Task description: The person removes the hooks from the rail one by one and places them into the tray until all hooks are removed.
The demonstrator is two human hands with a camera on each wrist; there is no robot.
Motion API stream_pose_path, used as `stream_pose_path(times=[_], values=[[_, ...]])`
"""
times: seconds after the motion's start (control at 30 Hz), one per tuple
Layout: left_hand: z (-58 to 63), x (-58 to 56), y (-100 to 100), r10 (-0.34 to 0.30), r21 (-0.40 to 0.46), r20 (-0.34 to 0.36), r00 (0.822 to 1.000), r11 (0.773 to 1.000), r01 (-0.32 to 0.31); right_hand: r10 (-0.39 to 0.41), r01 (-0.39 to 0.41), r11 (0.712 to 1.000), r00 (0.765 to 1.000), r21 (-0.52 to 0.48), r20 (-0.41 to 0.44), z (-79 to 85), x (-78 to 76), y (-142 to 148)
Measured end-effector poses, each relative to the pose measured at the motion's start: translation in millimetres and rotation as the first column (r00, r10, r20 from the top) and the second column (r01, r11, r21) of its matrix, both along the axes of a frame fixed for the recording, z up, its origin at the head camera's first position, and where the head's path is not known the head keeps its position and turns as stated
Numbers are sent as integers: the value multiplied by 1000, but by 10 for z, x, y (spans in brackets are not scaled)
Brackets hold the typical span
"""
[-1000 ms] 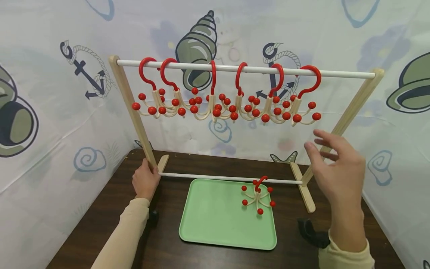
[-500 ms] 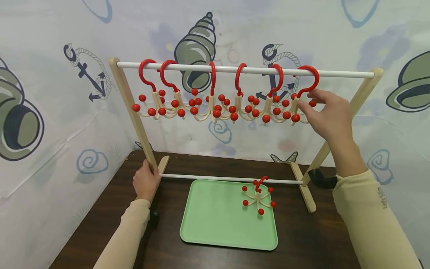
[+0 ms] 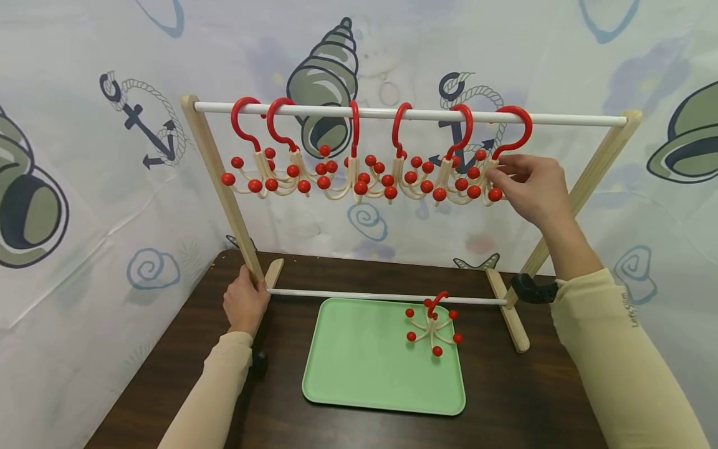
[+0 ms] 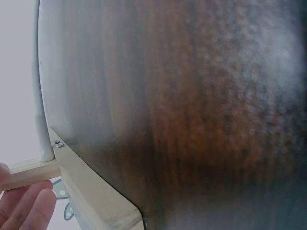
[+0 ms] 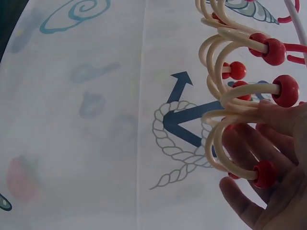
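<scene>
My left hand (image 3: 245,304) grips the left wooden post (image 4: 29,173) of a drying-rack-like stand, low down near its foot (image 4: 98,199). My right hand (image 3: 533,187) pinches the stem of the rightmost multi-arm hanger (image 3: 514,111), which has a red hook and curved cream arms tipped with red balls. That hook still loops over the white top rod (image 3: 572,120). In the right wrist view the thumb lies on the cream stem (image 5: 240,112), while the other fingers (image 5: 240,199) are behind and below it. Several matching hangers (image 3: 352,168) hang in a row to its left.
A green tray (image 3: 370,368) lies on the dark wooden table (image 3: 269,411), with one more such hanger (image 3: 432,327) at its back right. A white lower bar (image 3: 359,295) runs behind the tray. Printed cloth (image 3: 392,37) stands behind the rack.
My right hand has risen from beside the right post to the rightmost hanger and taken hold of its stem. That hanger has shifted and turned slightly. My left hand stays on the post.
</scene>
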State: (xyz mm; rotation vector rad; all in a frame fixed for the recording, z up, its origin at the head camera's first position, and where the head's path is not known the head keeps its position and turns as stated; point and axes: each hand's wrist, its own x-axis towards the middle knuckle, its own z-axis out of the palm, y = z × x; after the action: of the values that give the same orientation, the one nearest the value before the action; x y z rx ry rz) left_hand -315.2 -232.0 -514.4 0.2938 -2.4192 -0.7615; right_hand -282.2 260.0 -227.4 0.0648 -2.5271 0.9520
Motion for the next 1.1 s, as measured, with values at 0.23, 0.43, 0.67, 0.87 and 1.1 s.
stream_pose_path(times=[0.23,0.43,0.67,0.87,1.1], values=[[6,-9,13,-7,-1,-7,1000,1000,7,-46,46,999,995,1,-87,-4,-24,14],[6,-18,7,-14,-1,-7,1000,1000,14,-85,81,996,978,-31,-193,30,25,40],[-23,-38,8,-6,-2,-23,1000,1000,6,-126,101,988,964,-116,-236,55,108,109],[-49,-61,5,0,-3,-31,1000,1000,0,-202,155,971,939,-182,-277,36,194,206],[-63,-92,-9,4,1,-21,1000,1000,-4,-266,205,954,913,-217,-309,-90,352,327]])
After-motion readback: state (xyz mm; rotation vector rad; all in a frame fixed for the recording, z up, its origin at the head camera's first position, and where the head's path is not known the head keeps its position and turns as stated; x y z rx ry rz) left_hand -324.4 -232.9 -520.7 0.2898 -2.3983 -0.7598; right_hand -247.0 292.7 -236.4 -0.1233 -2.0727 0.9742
